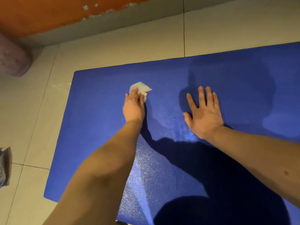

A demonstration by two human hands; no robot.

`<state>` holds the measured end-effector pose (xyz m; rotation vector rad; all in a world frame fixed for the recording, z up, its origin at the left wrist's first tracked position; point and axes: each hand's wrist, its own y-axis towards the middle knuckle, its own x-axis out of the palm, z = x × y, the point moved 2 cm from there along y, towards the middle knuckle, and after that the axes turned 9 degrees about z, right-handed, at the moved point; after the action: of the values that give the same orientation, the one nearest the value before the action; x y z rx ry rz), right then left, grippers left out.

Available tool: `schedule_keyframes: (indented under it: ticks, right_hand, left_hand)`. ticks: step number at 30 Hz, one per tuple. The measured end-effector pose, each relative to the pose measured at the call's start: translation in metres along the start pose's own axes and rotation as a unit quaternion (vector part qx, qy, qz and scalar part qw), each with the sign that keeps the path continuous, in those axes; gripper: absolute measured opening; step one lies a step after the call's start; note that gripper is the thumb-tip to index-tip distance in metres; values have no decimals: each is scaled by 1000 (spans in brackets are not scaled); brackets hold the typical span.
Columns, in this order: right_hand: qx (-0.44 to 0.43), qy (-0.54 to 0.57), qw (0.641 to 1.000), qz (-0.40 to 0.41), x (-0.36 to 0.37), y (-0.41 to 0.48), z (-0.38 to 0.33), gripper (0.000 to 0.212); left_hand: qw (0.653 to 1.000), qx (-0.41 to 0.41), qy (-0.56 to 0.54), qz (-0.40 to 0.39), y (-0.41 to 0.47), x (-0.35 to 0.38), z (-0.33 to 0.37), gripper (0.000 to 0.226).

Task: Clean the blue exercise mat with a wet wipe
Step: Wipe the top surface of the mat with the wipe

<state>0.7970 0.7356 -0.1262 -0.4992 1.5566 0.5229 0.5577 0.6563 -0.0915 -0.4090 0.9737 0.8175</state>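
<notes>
The blue exercise mat (pixel 97 127) lies flat on the tiled floor and fills most of the view. A crumpled white wet wipe (pixel 142 87) sits on the mat towards its far left part. My left hand (pixel 134 106) presses down on the wipe with its fingers laid over the near half of it. To the right, my right hand (pixel 205 113) rests flat on the mat, palm down with its fingers spread. A damp sheen shows on the mat between and below my arms.
Pale floor tiles (pixel 113 41) surround the mat. An orange wall with a grey skirting (pixel 48 17) runs along the far side. A mauve cylindrical object (pixel 13 60) stands at the far left, and part of a grey item (pixel 5 166) shows at the left edge.
</notes>
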Motion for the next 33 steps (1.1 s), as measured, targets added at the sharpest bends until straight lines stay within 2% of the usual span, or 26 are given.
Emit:
schedule_keyframes:
  ticks: [4,7,10,14,16,21,25,27,30,31,33]
  right_hand:
    - [-8,-6,1000,-16,-1,0,0,73]
    - [-5,-1,1000,13,1,1,0,77]
    - [-7,1,1000,18,3,0,0,78]
    - [-5,1,1000,24,2,0,0,76]
    - [-5,9,1000,28,2,0,-1,76]
    - [-7,28,999,28,3,1,1,76]
    - [-10,17,1000,16,1,2,1,77]
    - [-8,7,1000,4,2,2,0,78]
    - [0,13,1000,9,3,4,-2,79]
    - [0,21,1000,14,3,4,-2,78]
    - [-2,28,999,19,3,4,0,77]
  left_hand:
    - [995,-81,53,31,28,12,2,35]
    - [1000,3,11,17,7,25,27,29]
    - [994,104,-4,-44,-21,37,43,33]
    - [992,114,-2,-57,-26,44,33,34]
    - [994,96,18,-52,-11,40,25,34]
    - [998,-54,33,27,47,19,6,42]
    - [990,-129,52,39,75,18,2,40]
    - [991,-107,60,44,69,24,12,34]
    - [1000,10,15,16,45,39,29,17]
    - [999,41,5,-6,39,42,32,18]
    - [997,62,8,-39,40,43,32,36]
